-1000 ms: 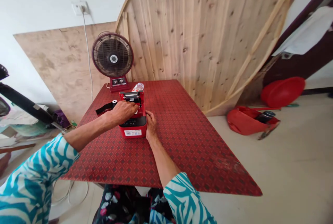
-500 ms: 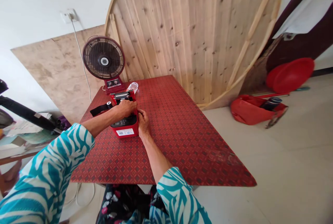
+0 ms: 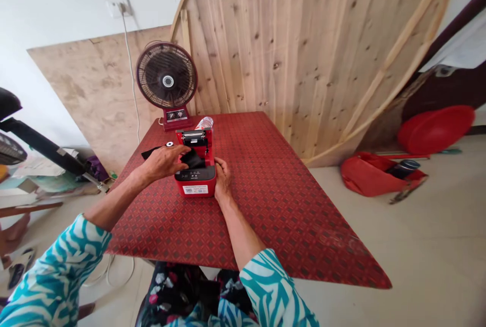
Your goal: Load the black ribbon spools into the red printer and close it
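Observation:
On the table stands a small red and black printer (image 3: 197, 188), its lid (image 3: 194, 137) tipped up at the back. A black strip (image 3: 194, 159) lies partly inside its opening. My left hand (image 3: 165, 161) is at the printer's left edge, fingers bent against the black strip; their grip is partly hidden. Left of the printer, behind that hand, are a dark strip end and a small roll with a white end (image 3: 169, 144). My right hand (image 3: 223, 177) is wrapped against the printer's right side and steadies it.
A dark red fan (image 3: 167, 81) stands at the table's back left, beside a clear plastic bottle (image 3: 205, 123). The patterned red table (image 3: 273, 205) has a wooden panel (image 3: 288, 53) behind it. A red bag (image 3: 360, 177) and red basin (image 3: 436, 127) are on the floor at right.
My left hand has drawn back leftward from over the printer's opening, so the black strip inside now shows. My right hand stays at the printer's side. The camera view has shifted.

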### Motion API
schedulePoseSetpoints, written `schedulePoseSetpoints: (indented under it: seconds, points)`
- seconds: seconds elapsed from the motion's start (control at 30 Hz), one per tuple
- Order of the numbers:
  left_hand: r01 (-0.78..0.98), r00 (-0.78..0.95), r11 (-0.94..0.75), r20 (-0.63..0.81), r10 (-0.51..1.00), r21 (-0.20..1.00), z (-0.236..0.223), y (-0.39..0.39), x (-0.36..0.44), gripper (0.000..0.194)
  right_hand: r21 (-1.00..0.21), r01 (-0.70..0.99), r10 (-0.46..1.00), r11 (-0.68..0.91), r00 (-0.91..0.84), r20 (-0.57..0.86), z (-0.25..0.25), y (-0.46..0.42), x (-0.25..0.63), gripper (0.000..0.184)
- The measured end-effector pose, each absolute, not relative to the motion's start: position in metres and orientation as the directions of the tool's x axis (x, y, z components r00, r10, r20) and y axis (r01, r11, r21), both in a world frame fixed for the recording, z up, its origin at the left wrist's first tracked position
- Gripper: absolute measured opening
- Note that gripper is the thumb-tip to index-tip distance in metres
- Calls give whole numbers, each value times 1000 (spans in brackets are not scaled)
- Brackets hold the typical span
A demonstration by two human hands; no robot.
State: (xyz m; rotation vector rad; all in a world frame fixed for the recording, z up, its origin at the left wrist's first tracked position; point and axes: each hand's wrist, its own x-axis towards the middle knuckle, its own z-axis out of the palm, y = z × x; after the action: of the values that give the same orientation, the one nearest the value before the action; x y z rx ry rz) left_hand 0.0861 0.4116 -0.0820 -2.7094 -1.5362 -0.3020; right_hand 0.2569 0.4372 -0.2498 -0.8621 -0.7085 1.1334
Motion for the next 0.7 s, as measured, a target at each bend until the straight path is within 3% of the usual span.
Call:
schedulePoseSetpoints:
  seconds: [0.1,0.2,0.3,0.7]
  points:
    - [837,428,-477,220,876,270,-106,418,78,47,-867,-477,965,146,263,18,-249,436,259,39]
    - [819,374,-467,308,875,333,-114,425,85,29,-865,-483,965,136,261,6,-250,435,261,42]
    - [790,401,-524,379,834,319,-113,425,91,16,-871,-470,963,144,270,13,-250,435,262,41]
    - [750,487,-637,503,714,177,-111,401,95,16,-879,-451,962,155,272,30,-251,436,261,41]
